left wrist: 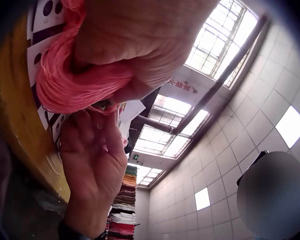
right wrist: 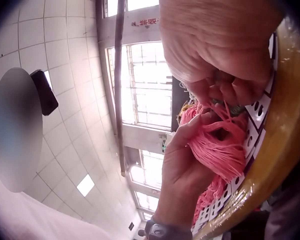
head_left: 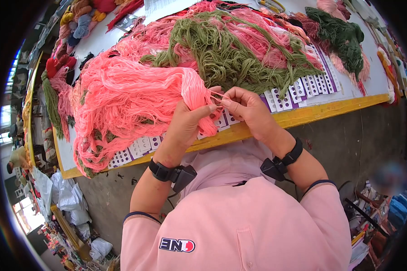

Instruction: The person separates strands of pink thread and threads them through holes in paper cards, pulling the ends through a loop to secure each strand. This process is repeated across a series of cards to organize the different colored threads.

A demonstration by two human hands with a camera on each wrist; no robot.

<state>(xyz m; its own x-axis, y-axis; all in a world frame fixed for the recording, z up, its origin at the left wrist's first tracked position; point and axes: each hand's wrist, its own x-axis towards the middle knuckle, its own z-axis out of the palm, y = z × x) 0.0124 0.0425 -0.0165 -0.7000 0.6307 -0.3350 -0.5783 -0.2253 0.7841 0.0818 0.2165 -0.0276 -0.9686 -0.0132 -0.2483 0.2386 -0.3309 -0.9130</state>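
Observation:
A thick hank of bright pink yarn [head_left: 193, 90] bends over my left hand [head_left: 187, 118], which grips it near the front edge of the table. Just to the right, my right hand [head_left: 248, 110] pinches a thin pink strand [head_left: 216, 94] drawn from the hank between thumb and forefinger. In the right wrist view the strand [right wrist: 227, 111] runs from the right fingers to the looped hank [right wrist: 222, 150]. The left wrist view shows the hank [left wrist: 75, 92] hanging in a rounded fold under the left hand [left wrist: 135, 45]. Part of the left fingers is hidden behind the yarn.
Loose pink yarn [head_left: 117, 95] and olive green yarn [head_left: 221, 54] pile over the table. White cards with punched holes [head_left: 298, 90] line its yellow front edge [head_left: 316, 114]. Dark green yarn [head_left: 341, 40] lies at the far right, other coloured hanks [head_left: 81, 25] at the far left.

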